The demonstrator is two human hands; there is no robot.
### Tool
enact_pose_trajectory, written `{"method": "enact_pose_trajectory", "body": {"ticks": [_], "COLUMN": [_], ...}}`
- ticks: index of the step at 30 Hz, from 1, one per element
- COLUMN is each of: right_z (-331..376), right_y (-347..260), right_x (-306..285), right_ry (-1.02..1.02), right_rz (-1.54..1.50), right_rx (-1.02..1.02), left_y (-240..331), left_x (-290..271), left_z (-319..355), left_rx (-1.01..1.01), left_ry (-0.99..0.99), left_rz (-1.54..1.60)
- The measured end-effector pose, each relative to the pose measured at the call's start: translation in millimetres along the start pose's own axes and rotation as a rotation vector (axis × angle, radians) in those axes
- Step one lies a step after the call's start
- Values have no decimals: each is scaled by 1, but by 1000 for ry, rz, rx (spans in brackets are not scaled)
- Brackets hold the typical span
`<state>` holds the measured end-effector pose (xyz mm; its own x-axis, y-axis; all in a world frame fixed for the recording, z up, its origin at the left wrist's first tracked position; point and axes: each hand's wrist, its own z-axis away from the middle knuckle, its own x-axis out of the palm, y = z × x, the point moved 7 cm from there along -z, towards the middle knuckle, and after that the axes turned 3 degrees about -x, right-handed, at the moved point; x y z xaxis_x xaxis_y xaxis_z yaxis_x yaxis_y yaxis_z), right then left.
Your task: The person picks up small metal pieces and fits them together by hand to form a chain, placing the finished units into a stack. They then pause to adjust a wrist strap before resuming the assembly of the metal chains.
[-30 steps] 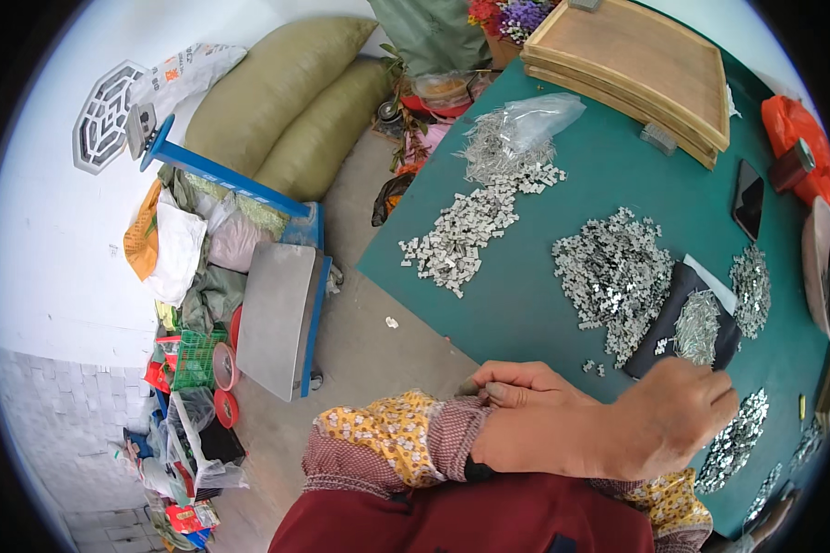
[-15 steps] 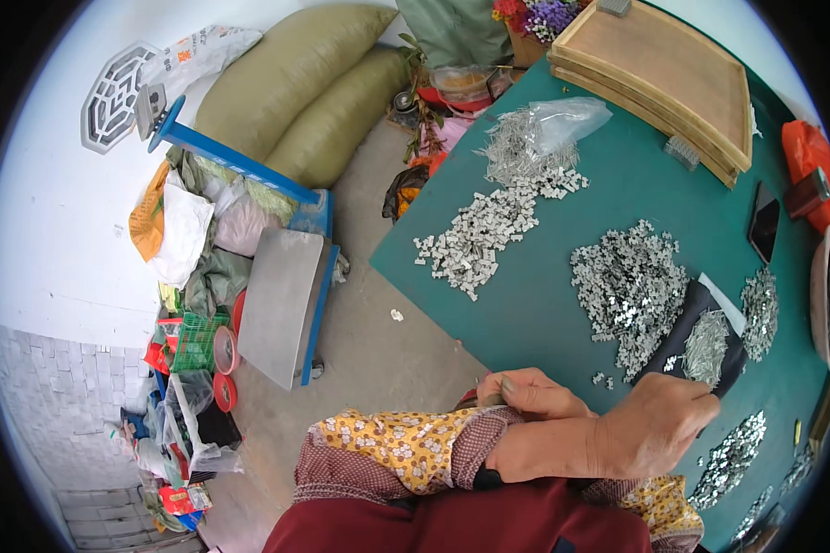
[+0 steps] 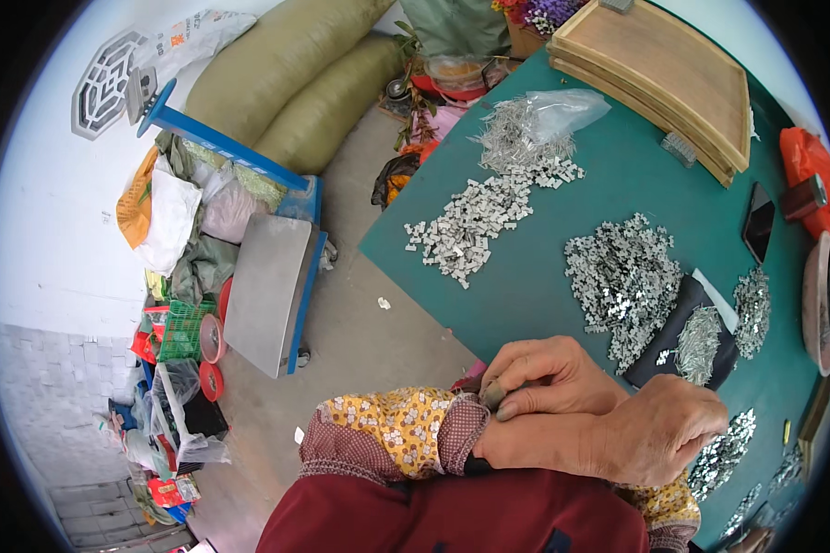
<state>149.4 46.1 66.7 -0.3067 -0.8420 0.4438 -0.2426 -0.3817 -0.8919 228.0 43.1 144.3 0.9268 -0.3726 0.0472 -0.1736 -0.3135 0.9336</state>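
Observation:
My forearms cross low in the picture. My left arm, in a yellow floral sleeve cover (image 3: pixel 392 424) with a checked cuff, reaches to the right. At its end my left hand (image 3: pixel 669 429) is curled into a fist near the table's edge, and nothing shows in it. My right hand (image 3: pixel 553 378) lies behind the left forearm, its fingers and thumb pinching the cuff at the left wrist. Beyond the hands, a pile of small silvery metal pieces (image 3: pixel 622 286) lies on the green table (image 3: pixel 526 309). A dark cloth (image 3: pixel 650 364) beside it carries thin metal pins (image 3: pixel 699 346).
Pale small parts (image 3: pixel 470 226) and a plastic bag of pins (image 3: pixel 563 115) lie farther off. Stacked wooden trays (image 3: pixel 655 83) stand at the back, a phone (image 3: pixel 759 221) at the right. On the floor at left is a blue platform scale (image 3: pixel 272 286), near full sacks (image 3: pixel 286 83).
My right hand has come up and forward over the left wrist, showing more fingers at the cuff. My left fist has turned slightly. The whole view has shifted a little.

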Motion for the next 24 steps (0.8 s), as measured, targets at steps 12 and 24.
{"method": "enact_pose_trajectory", "body": {"ticks": [12,24], "right_z": [-62,-121], "right_y": [-49,-26], "right_x": [57,128], "right_ry": [-370,-703], "right_rz": [645,514], "right_rx": [-296,-151], "left_y": [34,-49], "left_x": [-18,-38], "left_z": [7,29], "left_rx": [8,325], "left_ry": [-152,161], "left_rz": [90,-64]}}
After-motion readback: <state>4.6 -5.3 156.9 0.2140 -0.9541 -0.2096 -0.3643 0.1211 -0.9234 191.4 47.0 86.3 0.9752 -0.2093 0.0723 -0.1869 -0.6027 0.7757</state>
